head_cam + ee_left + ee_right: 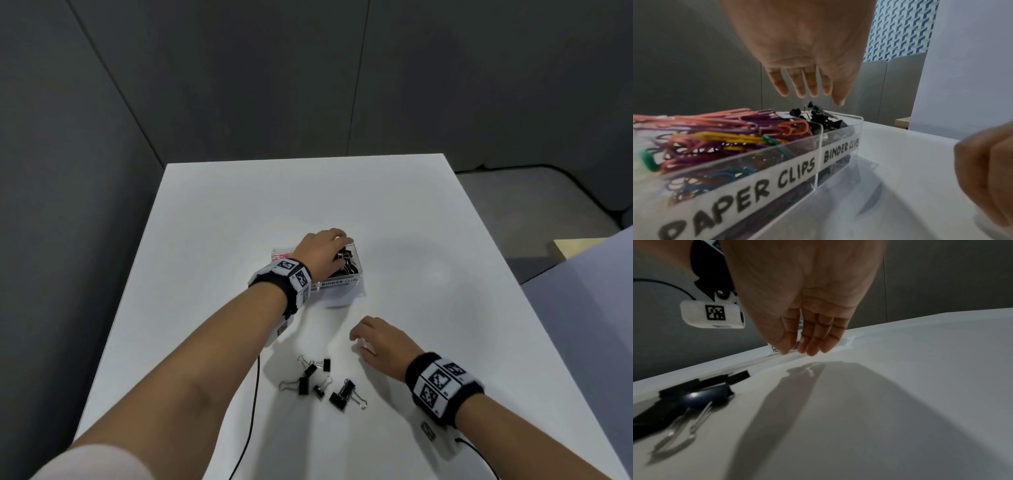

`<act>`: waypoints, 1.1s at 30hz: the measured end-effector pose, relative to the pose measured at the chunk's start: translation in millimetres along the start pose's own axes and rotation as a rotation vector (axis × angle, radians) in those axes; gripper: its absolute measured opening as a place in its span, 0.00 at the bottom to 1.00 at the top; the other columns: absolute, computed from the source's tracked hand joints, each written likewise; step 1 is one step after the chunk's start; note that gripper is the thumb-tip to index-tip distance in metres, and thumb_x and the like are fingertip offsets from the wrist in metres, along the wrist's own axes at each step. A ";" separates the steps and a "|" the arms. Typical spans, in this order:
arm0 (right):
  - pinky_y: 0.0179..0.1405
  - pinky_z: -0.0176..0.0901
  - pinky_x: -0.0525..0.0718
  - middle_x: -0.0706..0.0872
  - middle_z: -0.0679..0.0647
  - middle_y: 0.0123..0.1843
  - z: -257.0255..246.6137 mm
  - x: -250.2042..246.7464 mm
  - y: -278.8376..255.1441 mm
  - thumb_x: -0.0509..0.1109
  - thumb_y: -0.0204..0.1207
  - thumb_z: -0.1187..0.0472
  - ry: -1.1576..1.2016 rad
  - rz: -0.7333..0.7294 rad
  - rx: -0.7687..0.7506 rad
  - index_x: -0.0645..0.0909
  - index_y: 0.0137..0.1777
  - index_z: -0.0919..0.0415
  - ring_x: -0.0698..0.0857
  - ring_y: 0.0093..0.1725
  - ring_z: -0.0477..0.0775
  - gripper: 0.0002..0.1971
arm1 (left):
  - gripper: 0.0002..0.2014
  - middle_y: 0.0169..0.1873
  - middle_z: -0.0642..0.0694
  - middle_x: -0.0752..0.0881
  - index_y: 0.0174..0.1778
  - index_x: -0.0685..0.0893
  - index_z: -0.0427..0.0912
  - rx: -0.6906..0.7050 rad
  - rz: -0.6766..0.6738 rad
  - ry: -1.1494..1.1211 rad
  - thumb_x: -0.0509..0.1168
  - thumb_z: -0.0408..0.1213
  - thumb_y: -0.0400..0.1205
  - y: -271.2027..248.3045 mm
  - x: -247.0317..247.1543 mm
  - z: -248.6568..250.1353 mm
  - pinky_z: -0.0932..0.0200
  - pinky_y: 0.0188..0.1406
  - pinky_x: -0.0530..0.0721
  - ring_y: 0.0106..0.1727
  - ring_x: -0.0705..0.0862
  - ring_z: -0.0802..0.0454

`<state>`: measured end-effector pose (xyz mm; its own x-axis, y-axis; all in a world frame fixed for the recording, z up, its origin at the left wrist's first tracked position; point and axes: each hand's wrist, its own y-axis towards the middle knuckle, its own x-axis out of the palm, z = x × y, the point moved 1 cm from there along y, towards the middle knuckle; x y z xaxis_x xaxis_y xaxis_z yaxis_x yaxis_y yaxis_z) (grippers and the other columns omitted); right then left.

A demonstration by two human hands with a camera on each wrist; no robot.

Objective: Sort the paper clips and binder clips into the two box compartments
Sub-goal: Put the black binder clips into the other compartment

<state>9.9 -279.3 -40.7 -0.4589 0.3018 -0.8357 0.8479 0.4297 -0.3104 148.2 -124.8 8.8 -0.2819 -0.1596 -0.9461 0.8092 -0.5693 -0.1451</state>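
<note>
A clear two-compartment box (pixel 339 283) (pixel 838 129) sits mid-table, labelled PAPER CLIPS and BINDER CLIPS. Coloured paper clips (pixel 715 134) fill its left half and black binder clips (pixel 818 116) (pixel 346 262) its right half. My left hand (pixel 325 250) (pixel 809 84) hovers over the binder-clip side with straight fingers and holds nothing. Several black binder clips (pixel 322 382) (pixel 690 391) lie loose on the table near me. My right hand (pixel 373 337) (pixel 807 340) hangs just above the table right of that pile, fingers relaxed and empty.
The white table (pixel 428 222) ends at a dark wall on the left and far side. Thin black cables (pixel 255 404) run from both wrist cameras toward the table's near edge. A lavender panel (pixel 589 308) stands to the right.
</note>
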 end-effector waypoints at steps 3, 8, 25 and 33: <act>0.58 0.42 0.75 0.79 0.54 0.63 -5.8 4.5 -9.8 0.62 0.80 0.57 -0.007 -0.031 -0.017 0.76 0.64 0.59 0.78 0.62 0.55 0.15 | 0.16 0.66 0.45 0.79 0.67 0.78 0.44 0.010 0.035 -0.066 0.58 0.37 0.84 -18.2 -1.4 8.0 0.51 0.62 0.76 0.65 0.78 0.45; 0.61 0.48 0.75 0.73 0.52 0.69 -18.5 15.1 -28.5 0.67 0.72 0.39 -0.192 -0.170 -0.028 0.66 0.74 0.54 0.75 0.65 0.56 0.33 | 0.14 0.61 0.48 0.83 0.64 0.80 0.46 0.114 -0.205 -0.027 0.58 0.42 0.84 -76.5 27.1 21.5 0.57 0.59 0.83 0.59 0.83 0.51; 0.43 0.49 0.77 0.73 0.60 0.65 -53.5 40.0 -28.3 0.59 0.81 0.53 -0.287 -0.084 0.067 0.70 0.66 0.61 0.74 0.61 0.62 0.18 | 0.24 0.75 0.44 0.68 0.77 0.67 0.46 0.136 -0.401 0.126 0.61 0.37 0.84 -143.2 75.9 14.8 0.51 0.63 0.77 0.72 0.68 0.43; 0.40 0.46 0.69 0.71 0.62 0.64 -46.6 33.6 -6.7 0.62 0.76 0.67 -0.303 -0.080 0.188 0.71 0.62 0.65 0.76 0.59 0.62 0.15 | 0.26 0.65 0.38 0.75 0.70 0.71 0.41 -0.121 -0.447 -0.159 0.70 0.36 0.77 -127.9 73.2 9.2 0.52 0.65 0.74 0.66 0.74 0.41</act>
<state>-23.5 -232.3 -45.6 -0.4500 -0.0045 -0.8930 0.8594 0.2695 -0.4345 19.3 -71.1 -39.2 -0.6832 -0.0479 -0.7287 0.6425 -0.5137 -0.5686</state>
